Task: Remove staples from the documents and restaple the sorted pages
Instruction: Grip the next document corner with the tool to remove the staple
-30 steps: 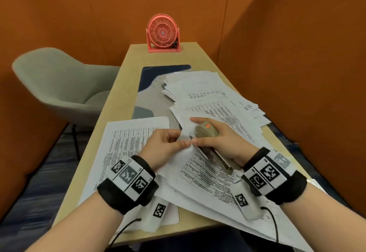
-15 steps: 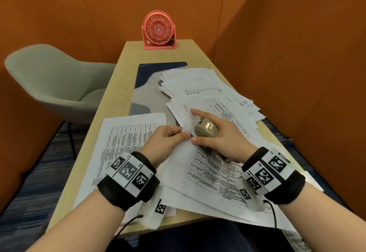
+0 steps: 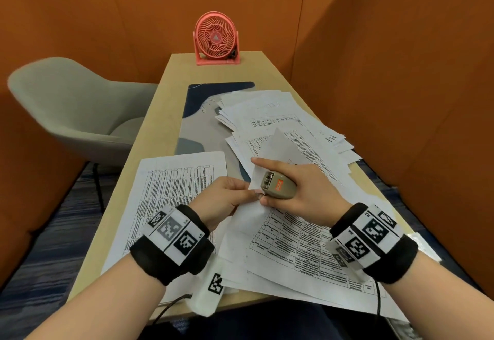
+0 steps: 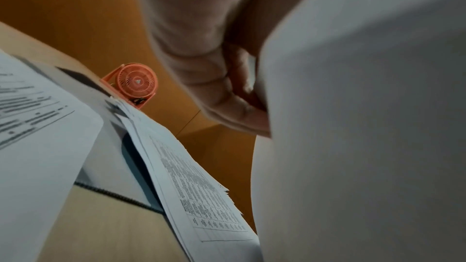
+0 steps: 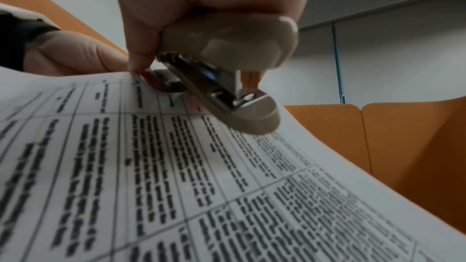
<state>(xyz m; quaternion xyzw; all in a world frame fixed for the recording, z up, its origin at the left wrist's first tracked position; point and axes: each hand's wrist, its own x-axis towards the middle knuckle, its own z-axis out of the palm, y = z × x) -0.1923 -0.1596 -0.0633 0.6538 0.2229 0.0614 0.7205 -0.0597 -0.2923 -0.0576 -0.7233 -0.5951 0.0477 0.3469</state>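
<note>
A beige stapler (image 3: 278,188) with an orange label is gripped in my right hand (image 3: 299,192), its metal end against the corner of a printed document (image 3: 291,243). In the right wrist view the stapler (image 5: 227,79) rests on the lifted, table-printed page (image 5: 201,176). My left hand (image 3: 227,200) pinches the same corner, where a white page (image 3: 278,149) is folded up and back. The left wrist view shows my curled fingers (image 4: 227,97) against that page's blank underside (image 4: 365,127). The staple itself is hidden.
A separate printed sheet (image 3: 171,200) lies to the left on the wooden desk (image 3: 152,131). A loose heap of papers (image 3: 267,115) covers a grey and navy desk mat (image 3: 203,109) further back. A coral desk fan (image 3: 215,38) stands at the far end; a grey chair (image 3: 72,109) sits left.
The stapler has turned in my right hand so its orange label faces up. The folded corner of the page has risen higher. Both hands stay together at the corner.
</note>
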